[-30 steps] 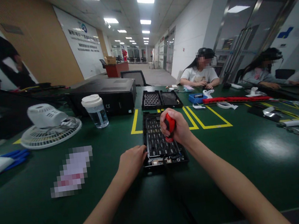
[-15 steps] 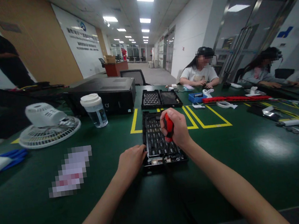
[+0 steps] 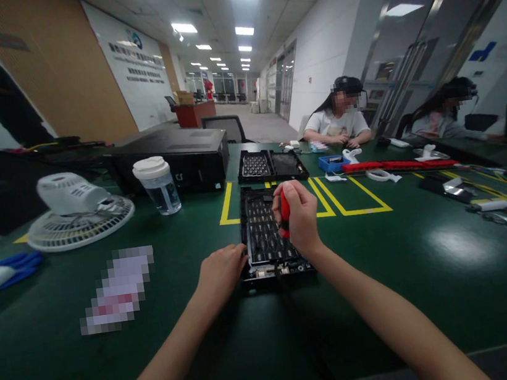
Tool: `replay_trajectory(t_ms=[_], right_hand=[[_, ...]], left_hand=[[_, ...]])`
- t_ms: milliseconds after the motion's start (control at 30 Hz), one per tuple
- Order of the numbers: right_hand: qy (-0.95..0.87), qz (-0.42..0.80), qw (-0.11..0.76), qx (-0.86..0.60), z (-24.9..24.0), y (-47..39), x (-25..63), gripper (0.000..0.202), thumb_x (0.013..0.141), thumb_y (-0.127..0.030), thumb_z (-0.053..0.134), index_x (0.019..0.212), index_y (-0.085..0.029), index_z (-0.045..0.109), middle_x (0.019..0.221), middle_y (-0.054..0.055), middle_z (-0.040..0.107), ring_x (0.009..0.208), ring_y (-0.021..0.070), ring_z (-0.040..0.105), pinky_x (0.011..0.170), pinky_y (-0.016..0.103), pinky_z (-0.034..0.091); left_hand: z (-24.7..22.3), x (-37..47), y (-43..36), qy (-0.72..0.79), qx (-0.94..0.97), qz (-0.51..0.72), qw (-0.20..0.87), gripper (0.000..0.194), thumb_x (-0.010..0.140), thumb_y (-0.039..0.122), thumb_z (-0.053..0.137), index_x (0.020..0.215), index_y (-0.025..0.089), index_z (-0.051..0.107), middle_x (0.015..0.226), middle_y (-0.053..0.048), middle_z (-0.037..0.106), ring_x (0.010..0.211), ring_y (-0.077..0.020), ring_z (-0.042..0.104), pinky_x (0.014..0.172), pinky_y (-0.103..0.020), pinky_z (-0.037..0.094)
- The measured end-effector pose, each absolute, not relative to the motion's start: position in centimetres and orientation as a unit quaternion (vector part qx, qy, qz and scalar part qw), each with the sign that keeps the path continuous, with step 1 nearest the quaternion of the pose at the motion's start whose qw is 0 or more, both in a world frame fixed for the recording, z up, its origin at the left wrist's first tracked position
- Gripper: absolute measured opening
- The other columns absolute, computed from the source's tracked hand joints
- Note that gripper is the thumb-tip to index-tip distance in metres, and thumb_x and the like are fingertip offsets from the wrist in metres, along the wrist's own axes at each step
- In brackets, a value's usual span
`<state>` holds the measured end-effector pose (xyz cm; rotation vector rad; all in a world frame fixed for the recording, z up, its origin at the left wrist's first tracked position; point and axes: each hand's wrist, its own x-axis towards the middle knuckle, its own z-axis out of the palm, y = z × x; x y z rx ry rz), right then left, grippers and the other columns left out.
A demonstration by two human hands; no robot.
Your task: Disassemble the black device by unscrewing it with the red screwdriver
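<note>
A black tray (image 3: 263, 233) with rows of small dark compartments lies on the green table in front of me. My left hand (image 3: 223, 270) grips the tray's left edge, its fingertips on the rim. Over the tray's right side, my right hand (image 3: 300, 218) is closed round a red and black tool (image 3: 285, 212). The tool's lower end and whatever it touches are hidden. Metal parts show along the tray's near edge, and a dark strap hangs below it.
Behind the tray lies a second open black case (image 3: 257, 166). A lidded cup (image 3: 159, 187), a white fan (image 3: 80, 216) and a black box (image 3: 175, 160) stand to the left. A blue bin (image 3: 332, 164) and a red strip (image 3: 395, 166) lie to the right, near a seated person (image 3: 338, 123).
The red tool has turned slightly in my right hand, which has shifted a little left. My left hand stays on the tray's edge. The standing person at the far left has moved.
</note>
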<state>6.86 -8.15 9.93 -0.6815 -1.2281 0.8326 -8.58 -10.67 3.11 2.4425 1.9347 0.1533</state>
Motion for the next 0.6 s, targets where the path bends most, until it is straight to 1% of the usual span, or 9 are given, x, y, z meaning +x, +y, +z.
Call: replay_trajectory(t_ms=[100,300,600], right_hand=[[-0.537,0.359,0.694,-0.318,9.90,-8.17,6.91,0.025,0.085,-0.039,0.042,0.073,-0.019,0.048,0.054,-0.006,0.042,0.037,0.0036,0.037,0.031,0.015,0.024],[-0.524,0.349,0.703,-0.331,9.91,-8.19,6.56,0.024,0.085,-0.039,0.042,0.073,-0.019,0.048,0.053,-0.007,0.040,0.037,0.0033,0.035,0.034,0.015,0.027],[-0.500,0.290,0.733,-0.360,9.45,-7.63,6.45,0.023,0.083,-0.041,0.044,0.076,-0.020,0.051,0.056,-0.005,0.045,0.039,0.0041,0.037,0.037,0.017,0.029]], left_hand=[[2.97,-8.61,-10.63,0.617,0.785,0.050,0.008,0.029,0.087,0.035,0.038,0.109,0.026,0.055,0.096,-0.004,0.063,0.083,-0.0179,0.060,0.065,-0.026,0.044],[2.83,-8.59,-10.55,0.616,0.786,0.047,0.000,0.029,0.087,0.035,0.038,0.108,0.026,0.055,0.095,-0.004,0.063,0.082,-0.0182,0.060,0.064,-0.026,0.044],[2.92,-8.51,-10.57,0.620,0.783,0.045,0.009,0.029,0.087,0.036,0.038,0.108,0.027,0.056,0.095,-0.005,0.063,0.083,-0.0184,0.060,0.066,-0.026,0.044]])
